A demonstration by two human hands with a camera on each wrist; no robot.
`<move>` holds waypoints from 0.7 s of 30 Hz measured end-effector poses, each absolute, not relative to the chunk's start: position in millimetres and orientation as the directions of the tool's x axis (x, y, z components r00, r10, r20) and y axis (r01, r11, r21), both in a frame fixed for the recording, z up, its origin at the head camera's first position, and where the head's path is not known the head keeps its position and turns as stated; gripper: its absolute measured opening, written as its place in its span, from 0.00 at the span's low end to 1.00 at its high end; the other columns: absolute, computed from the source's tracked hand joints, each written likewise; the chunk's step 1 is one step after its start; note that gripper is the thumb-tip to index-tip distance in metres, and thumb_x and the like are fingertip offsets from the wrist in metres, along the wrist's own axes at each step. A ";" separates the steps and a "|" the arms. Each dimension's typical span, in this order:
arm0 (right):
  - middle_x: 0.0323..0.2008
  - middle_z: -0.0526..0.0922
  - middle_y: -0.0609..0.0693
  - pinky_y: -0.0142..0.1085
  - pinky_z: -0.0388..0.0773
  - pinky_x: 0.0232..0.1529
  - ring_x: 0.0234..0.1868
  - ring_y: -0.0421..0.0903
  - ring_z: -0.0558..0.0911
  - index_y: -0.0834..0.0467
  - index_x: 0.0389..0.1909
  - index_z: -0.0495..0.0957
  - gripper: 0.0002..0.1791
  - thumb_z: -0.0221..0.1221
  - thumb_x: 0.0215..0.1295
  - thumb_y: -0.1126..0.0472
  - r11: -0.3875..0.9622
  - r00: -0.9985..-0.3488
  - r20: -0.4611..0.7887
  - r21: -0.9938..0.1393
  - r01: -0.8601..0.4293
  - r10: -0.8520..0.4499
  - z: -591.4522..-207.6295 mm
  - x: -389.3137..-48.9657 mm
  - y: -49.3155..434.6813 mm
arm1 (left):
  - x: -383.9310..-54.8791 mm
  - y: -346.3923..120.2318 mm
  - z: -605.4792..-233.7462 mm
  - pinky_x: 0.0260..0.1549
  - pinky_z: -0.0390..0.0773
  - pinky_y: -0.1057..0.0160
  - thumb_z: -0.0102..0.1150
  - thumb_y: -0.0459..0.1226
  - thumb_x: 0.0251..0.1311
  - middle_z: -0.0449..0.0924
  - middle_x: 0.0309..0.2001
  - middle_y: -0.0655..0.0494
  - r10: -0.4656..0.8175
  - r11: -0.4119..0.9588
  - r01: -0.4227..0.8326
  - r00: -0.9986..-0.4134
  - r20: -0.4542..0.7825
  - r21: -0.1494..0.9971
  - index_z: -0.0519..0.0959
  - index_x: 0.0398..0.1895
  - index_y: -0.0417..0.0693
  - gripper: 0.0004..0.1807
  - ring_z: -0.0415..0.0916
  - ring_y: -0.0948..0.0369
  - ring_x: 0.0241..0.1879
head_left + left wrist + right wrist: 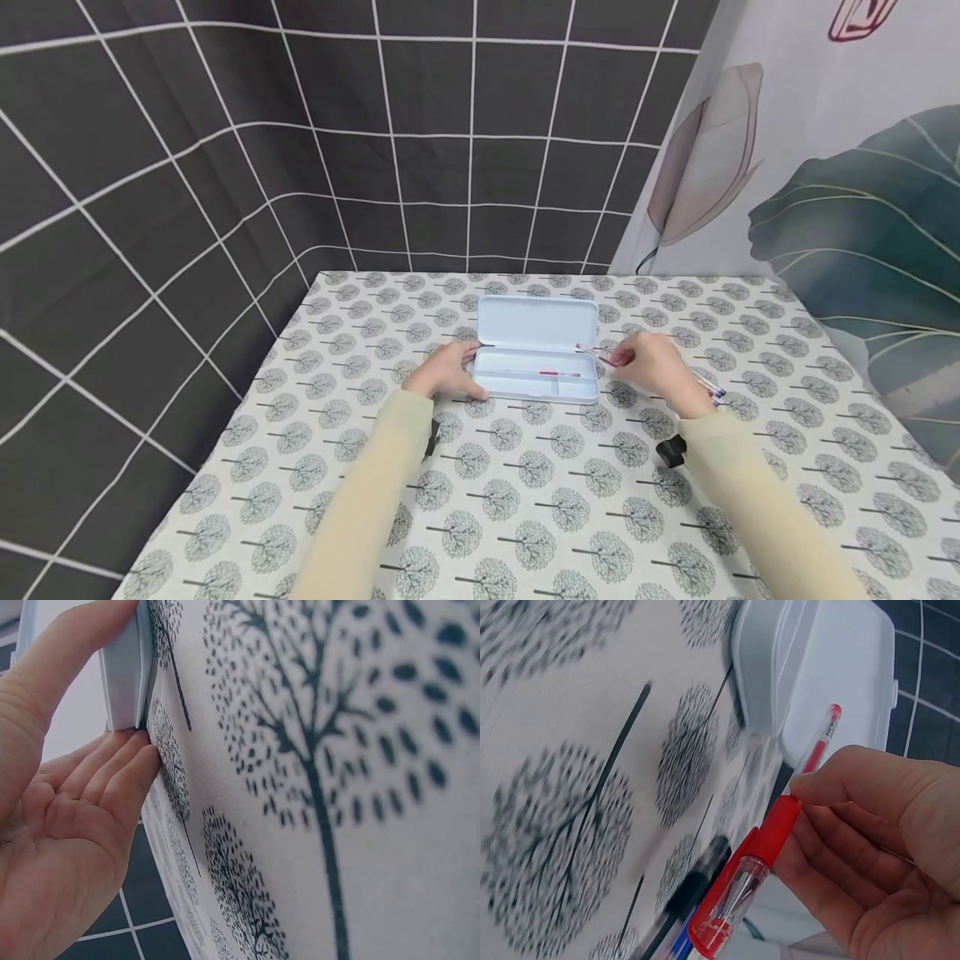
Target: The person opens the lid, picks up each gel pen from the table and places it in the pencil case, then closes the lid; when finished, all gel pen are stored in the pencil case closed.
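Between the fingers of the right hand (651, 364): slim clear-barrelled pen with a red cap (774, 829) held

At the left fingers, a pale blue, rectangular, hard-shelled case (537, 398) is held by its left end, the thumb set at the front corner and the other fingers of the left hand (444, 371) laid along the rear. The case's hinged lid (537, 322) is laid open, beyond the left fingertips and to their right. Between both sets of fingers, a second slim pen with a red section (558, 373) is contained in the long rear compartment.

The held pen is pinched by the right thumb and fingers and slanted, its far end pointed past the fingertips toward the lid; whether the case is touched by it cannot be told. Behind the right fingers, near the wrist, several loose pens (708, 385) are laid; their exact number cannot be determined. Beneath both hands, a white cloth printed with grey trees (512, 467) is spread. Ahead of the fingers, a dark hanging marked with a white grid (431, 167) is noted.
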State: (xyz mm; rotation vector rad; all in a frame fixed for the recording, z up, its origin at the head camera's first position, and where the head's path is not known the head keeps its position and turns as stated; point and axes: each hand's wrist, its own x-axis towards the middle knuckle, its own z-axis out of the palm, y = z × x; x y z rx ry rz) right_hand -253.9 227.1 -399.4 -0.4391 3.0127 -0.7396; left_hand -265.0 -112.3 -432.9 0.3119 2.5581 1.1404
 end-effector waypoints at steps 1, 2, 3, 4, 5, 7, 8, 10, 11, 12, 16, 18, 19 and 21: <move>0.28 0.86 0.52 0.45 0.83 0.40 0.29 0.45 0.82 0.63 0.32 0.85 0.09 0.70 0.47 0.67 0.848 -0.959 0.066 -0.453 -0.275 -0.276 -400.2 -254.7 224.4 | -264.8 -112.3 -433.1 0.72 0.62 0.54 0.81 0.35 0.33 0.65 0.71 0.46 0.324 0.657 0.067 -0.924 -0.201 0.751 0.60 0.72 0.40 0.57 0.66 0.51 0.69; 0.27 0.86 0.51 0.45 0.83 0.39 0.28 0.45 0.82 0.63 0.32 0.85 0.09 0.70 0.47 0.68 0.843 -0.955 0.078 -0.452 -0.290 -0.286 -400.7 -255.5 221.5 | -264.5 -112.3 -433.3 0.72 0.62 0.54 0.81 0.35 0.33 0.65 0.71 0.46 0.324 0.655 0.067 -0.925 -0.199 0.753 0.60 0.72 0.39 0.57 0.66 0.51 0.69; 0.27 0.86 0.51 0.44 0.83 0.38 0.28 0.44 0.82 0.62 0.31 0.85 0.08 0.70 0.47 0.68 0.841 -0.952 0.089 -0.448 -0.302 -0.294 -401.4 -256.4 218.9 | -264.3 -112.3 -433.4 0.72 0.62 0.55 0.81 0.34 0.33 0.65 0.71 0.45 0.324 0.653 0.067 -0.925 -0.198 0.755 0.60 0.72 0.39 0.57 0.66 0.50 0.69; 0.26 0.86 0.51 0.43 0.82 0.37 0.27 0.44 0.81 0.62 0.30 0.86 0.07 0.69 0.46 0.69 0.841 -0.948 0.100 -0.441 -0.313 -0.301 -402.0 -257.4 216.2 | -264.4 -112.2 -433.7 0.72 0.62 0.55 0.81 0.34 0.33 0.65 0.71 0.45 0.325 0.652 0.068 -0.925 -0.197 0.755 0.60 0.72 0.39 0.57 0.66 0.50 0.69; 0.25 0.86 0.50 0.43 0.82 0.36 0.27 0.44 0.81 0.62 0.29 0.86 0.07 0.68 0.46 0.70 0.841 -0.947 0.109 -0.436 -0.320 -0.304 -402.4 -258.1 213.4 | -264.4 -112.2 -434.2 0.72 0.62 0.55 0.81 0.34 0.33 0.65 0.71 0.45 0.325 0.651 0.068 -0.925 -0.197 0.756 0.60 0.72 0.39 0.57 0.66 0.50 0.69; 0.25 0.86 0.51 0.42 0.82 0.35 0.27 0.44 0.81 0.61 0.29 0.86 0.06 0.68 0.47 0.70 0.841 -0.946 0.114 -0.435 -0.323 -0.304 -402.8 -259.2 207.5 | -264.9 -112.4 -435.0 0.71 0.63 0.55 0.81 0.34 0.33 0.65 0.71 0.45 0.324 0.652 0.066 -0.925 -0.199 0.755 0.60 0.72 0.39 0.57 0.66 0.51 0.69; 0.26 0.86 0.51 0.42 0.83 0.34 0.27 0.44 0.81 0.61 0.29 0.86 0.05 0.68 0.47 0.70 0.839 -0.945 0.113 -0.436 -0.325 -0.307 -402.7 -259.6 204.4 | -265.1 -112.4 -435.4 0.71 0.63 0.56 0.81 0.35 0.33 0.65 0.71 0.45 0.324 0.653 0.065 -0.925 -0.201 0.755 0.60 0.72 0.39 0.58 0.65 0.51 0.69; 0.26 0.86 0.52 0.41 0.83 0.34 0.27 0.45 0.82 0.62 0.29 0.86 0.05 0.68 0.48 0.70 0.841 -0.947 0.101 -0.438 -0.317 -0.304 -402.3 -260.4 198.3 | -265.8 -112.6 -436.0 0.71 0.63 0.56 0.81 0.35 0.33 0.65 0.71 0.45 0.323 0.657 0.066 -0.924 -0.202 0.751 0.60 0.72 0.39 0.58 0.65 0.51 0.69; 0.27 0.86 0.52 0.41 0.83 0.34 0.27 0.45 0.82 0.62 0.29 0.86 0.05 0.68 0.49 0.70 0.840 -0.948 0.096 -0.443 -0.313 -0.302 -402.2 -260.7 195.2 | -266.0 -112.8 -436.1 0.71 0.63 0.56 0.81 0.35 0.32 0.64 0.71 0.45 0.323 0.657 0.064 -0.924 -0.203 0.751 0.60 0.72 0.39 0.58 0.65 0.51 0.69; 0.27 0.87 0.53 0.41 0.84 0.35 0.28 0.45 0.82 0.62 0.30 0.86 0.06 0.69 0.49 0.70 0.840 -0.949 0.095 -0.445 -0.312 -0.302 -401.9 -260.9 192.0 | -266.3 -112.8 -436.2 0.71 0.63 0.56 0.81 0.35 0.32 0.64 0.71 0.45 0.323 0.657 0.064 -0.924 -0.204 0.751 0.60 0.73 0.39 0.58 0.65 0.51 0.69; 0.28 0.87 0.54 0.43 0.84 0.36 0.29 0.47 0.83 0.63 0.31 0.86 0.07 0.68 0.48 0.70 0.833 -0.941 0.102 -0.441 -0.333 -0.322 -400.9 -262.7 179.1 | -267.3 -113.0 -436.5 0.71 0.62 0.56 0.81 0.35 0.32 0.64 0.71 0.45 0.322 0.654 0.061 -0.924 -0.205 0.754 0.59 0.73 0.39 0.59 0.65 0.51 0.69; 0.28 0.87 0.54 0.43 0.84 0.37 0.29 0.47 0.83 0.63 0.31 0.86 0.07 0.68 0.47 0.70 0.830 -0.938 0.104 -0.441 -0.342 -0.331 -400.6 -264.4 173.3 | -267.6 -113.1 -436.5 0.71 0.63 0.56 0.81 0.35 0.32 0.64 0.71 0.45 0.321 0.656 0.061 -0.924 -0.206 0.752 0.59 0.73 0.39 0.59 0.65 0.51 0.70; 0.28 0.87 0.54 0.44 0.84 0.38 0.30 0.47 0.83 0.63 0.30 0.86 0.07 0.67 0.47 0.70 0.828 -0.936 0.101 -0.442 -0.346 -0.337 -400.7 -265.4 170.9 | -267.7 -113.1 -436.6 0.71 0.63 0.56 0.81 0.35 0.32 0.64 0.71 0.45 0.322 0.658 0.061 -0.924 -0.207 0.750 0.59 0.73 0.39 0.59 0.65 0.51 0.69; 0.28 0.87 0.53 0.44 0.84 0.38 0.29 0.47 0.84 0.62 0.30 0.86 0.07 0.67 0.47 0.70 0.826 -0.935 0.093 -0.445 -0.347 -0.343 -400.8 -266.9 166.6 | -267.6 -112.7 -436.5 0.71 0.63 0.56 0.81 0.35 0.32 0.64 0.71 0.45 0.323 0.660 0.063 -0.923 -0.207 0.749 0.59 0.73 0.39 0.58 0.65 0.51 0.69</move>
